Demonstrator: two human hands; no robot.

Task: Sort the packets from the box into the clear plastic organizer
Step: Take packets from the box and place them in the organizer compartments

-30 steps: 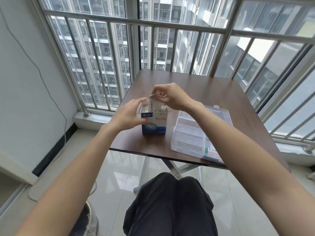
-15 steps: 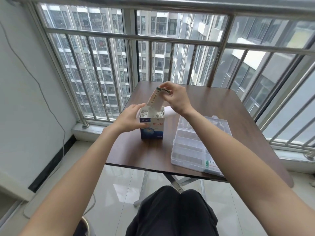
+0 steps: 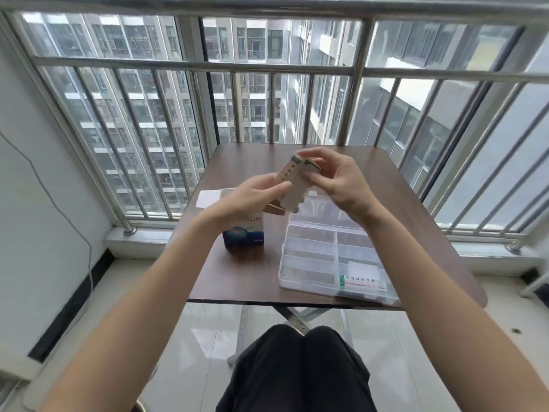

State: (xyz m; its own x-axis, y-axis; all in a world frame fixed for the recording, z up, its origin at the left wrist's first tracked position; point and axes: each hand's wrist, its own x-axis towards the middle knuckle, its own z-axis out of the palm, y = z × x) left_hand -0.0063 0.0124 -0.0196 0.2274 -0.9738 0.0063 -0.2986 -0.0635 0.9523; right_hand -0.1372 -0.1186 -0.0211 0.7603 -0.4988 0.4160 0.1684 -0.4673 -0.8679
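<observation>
The brown table carries all things of the task, and it stands against a window with metal bars. On its right part lies the clear plastic organizer, flat, with its dividers visible. Most of its compartments look without packets, as far as the transparent plastic lets me judge. Only in the near right corner there is a white item with green print, and I cannot tell if it is a label or something already put inside.

To the left of the organizer, near but apart from it, stands the blue and white box, upright, with the top flap open toward the window. How many packets are inside is hidden by the left arm.

Above the table, between the box and the far end of the organizer, both hands hold a small bundle of packets in the air. The left hand has its fingers curled on the lower left edge of the bundle. The right hand pinches the top end with thumb and fingertips. The bundle is tilted, and the hands seem to separate or count the packets, though the blur makes this not sure.

My judgement is that the task is in its beginning: one bundle is out of the box, nothing is clearly placed yet, and the sorting into compartments is nearly all left
</observation>
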